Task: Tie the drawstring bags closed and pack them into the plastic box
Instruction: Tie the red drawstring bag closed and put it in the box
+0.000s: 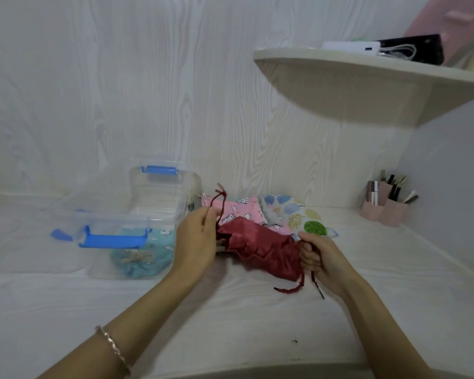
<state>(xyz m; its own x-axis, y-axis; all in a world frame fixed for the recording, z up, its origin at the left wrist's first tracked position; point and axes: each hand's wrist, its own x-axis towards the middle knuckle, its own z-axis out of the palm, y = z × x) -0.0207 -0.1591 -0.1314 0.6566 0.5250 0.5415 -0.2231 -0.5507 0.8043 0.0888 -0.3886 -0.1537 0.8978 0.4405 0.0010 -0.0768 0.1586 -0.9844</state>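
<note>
A dark red drawstring bag [257, 244] is held just above the white desk between both hands. My left hand [196, 239] pinches the red cord at the bag's left end, and the cord's end sticks up. My right hand [316, 255] is closed on the cord at the right end, with two cord tails hanging below. The clear plastic box [137, 214] with blue clips stands to the left and holds a light blue bag [145, 255]. Behind the red bag lie a pink patterned bag [240, 210] and a white leaf-print bag [298, 214].
The box's clear lid [93, 198] with a blue clip leans at the box's left side. A pink holder with pens and cosmetics [386, 206] stands at the right rear. A white shelf [367, 77] with a power bank juts out overhead on the right.
</note>
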